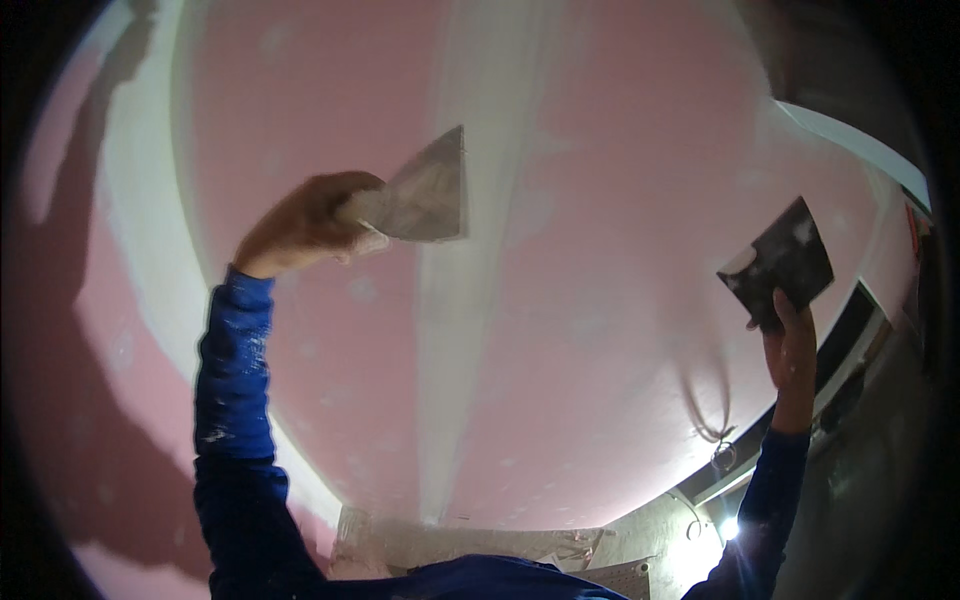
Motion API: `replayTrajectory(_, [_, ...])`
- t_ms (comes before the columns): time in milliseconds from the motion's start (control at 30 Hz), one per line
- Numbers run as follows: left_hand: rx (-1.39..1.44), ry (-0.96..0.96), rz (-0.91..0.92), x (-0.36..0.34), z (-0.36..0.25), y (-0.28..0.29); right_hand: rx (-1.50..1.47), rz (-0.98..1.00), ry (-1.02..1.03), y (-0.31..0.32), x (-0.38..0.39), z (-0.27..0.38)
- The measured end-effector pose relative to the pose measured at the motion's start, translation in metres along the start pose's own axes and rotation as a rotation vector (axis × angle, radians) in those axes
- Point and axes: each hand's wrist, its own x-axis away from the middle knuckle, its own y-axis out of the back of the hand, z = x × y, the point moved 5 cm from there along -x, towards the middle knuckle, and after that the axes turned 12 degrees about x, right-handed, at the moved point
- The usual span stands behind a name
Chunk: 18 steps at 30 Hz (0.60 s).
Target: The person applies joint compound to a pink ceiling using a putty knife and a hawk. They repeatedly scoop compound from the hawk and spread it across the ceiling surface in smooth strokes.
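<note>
My left hand point(305, 222) is raised overhead and grips a wide putty knife point(425, 190), whose grey blade lies against a pale filler seam point(455, 330) running down the pink ceiling board point(620, 200). My right hand point(790, 345) is also raised, off to the right, holding a dark square mortar board point(780, 262) with white filler smeared on one corner. Both arms wear blue sleeves flecked with white.
Another white filler band point(145, 230) curves along the left of the pink board. A cable loop point(722, 452) hangs from the ceiling at lower right, near a bright lamp point(728, 528). A grey wall and a dark opening point(850, 340) lie at the right.
</note>
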Motion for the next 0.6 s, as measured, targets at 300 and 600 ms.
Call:
replayTrajectory(300, [-0.328,0.072,-0.220,-0.073,0.015,0.111,0.170,-0.025,0.347,0.061,-0.125,0.142])
replayTrajectory(600, [-0.256,-0.050,-0.360,-0.087,0.057,0.126,0.474,0.286,0.440,0.133,-0.337,0.190])
